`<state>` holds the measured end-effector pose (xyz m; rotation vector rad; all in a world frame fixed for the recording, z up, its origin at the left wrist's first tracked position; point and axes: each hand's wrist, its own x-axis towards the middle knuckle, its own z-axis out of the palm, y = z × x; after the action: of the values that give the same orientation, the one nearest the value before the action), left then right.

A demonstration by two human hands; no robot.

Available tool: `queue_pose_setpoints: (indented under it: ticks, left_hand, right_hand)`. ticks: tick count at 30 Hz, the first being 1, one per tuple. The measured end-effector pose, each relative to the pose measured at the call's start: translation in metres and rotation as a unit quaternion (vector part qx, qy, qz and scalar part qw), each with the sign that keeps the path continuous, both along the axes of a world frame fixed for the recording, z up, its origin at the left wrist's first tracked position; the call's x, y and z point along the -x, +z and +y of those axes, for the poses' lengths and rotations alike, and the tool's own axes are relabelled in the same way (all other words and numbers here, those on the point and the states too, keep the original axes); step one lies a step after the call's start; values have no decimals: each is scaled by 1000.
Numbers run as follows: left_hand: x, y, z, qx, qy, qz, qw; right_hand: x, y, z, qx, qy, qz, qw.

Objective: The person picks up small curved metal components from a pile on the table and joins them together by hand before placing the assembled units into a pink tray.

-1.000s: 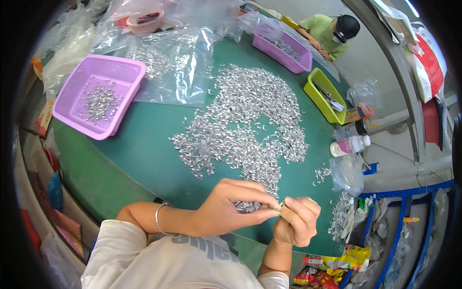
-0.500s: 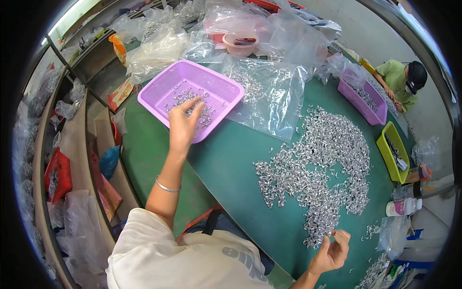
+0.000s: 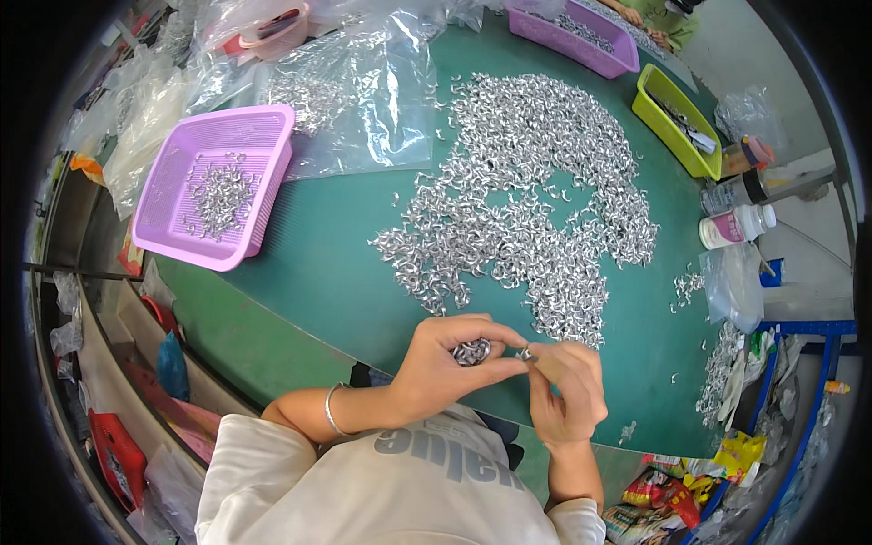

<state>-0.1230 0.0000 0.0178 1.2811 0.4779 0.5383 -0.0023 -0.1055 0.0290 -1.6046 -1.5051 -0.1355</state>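
My left hand (image 3: 454, 363) is curled around several small shiny curved metal pieces (image 3: 471, 351) that show between its thumb and fingers. At its fingertips is one more curved metal piece (image 3: 525, 355), which the fingers of my right hand (image 3: 569, 386) pinch from the other side. Both hands meet above the near edge of the green table (image 3: 336, 282). Just beyond them spreads a large heap of the same metal pieces (image 3: 545, 209). A purple plastic basket (image 3: 153, 204) with a small pile of pieces in it stands at the left.
A clear plastic bag (image 3: 381, 118) with more pieces lies beyond the basket. Along the right stand a yellow-green basket (image 3: 668, 123), a white bottle (image 3: 736, 225) and blue shelving (image 3: 808, 381). Another purple basket (image 3: 581, 41) is at the far side, near a co-worker's arms (image 3: 668, 23).
My left hand has left the purple basket and come back to my right hand at the table's near edge. The view has turned, and the hands now meet at one metal piece.
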Motion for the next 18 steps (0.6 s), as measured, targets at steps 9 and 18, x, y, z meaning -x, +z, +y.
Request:
queue_pose_setpoints:
  ticks: [9,18]
  left_hand:
    - [-5,2,4,111,-42,48,992]
    - [-11,-6,1,15,-52,31,998]
  right_hand:
    - [6,-25,-4,-2,11,349,937]
    - [0,-29,-8,5,13,377,926]
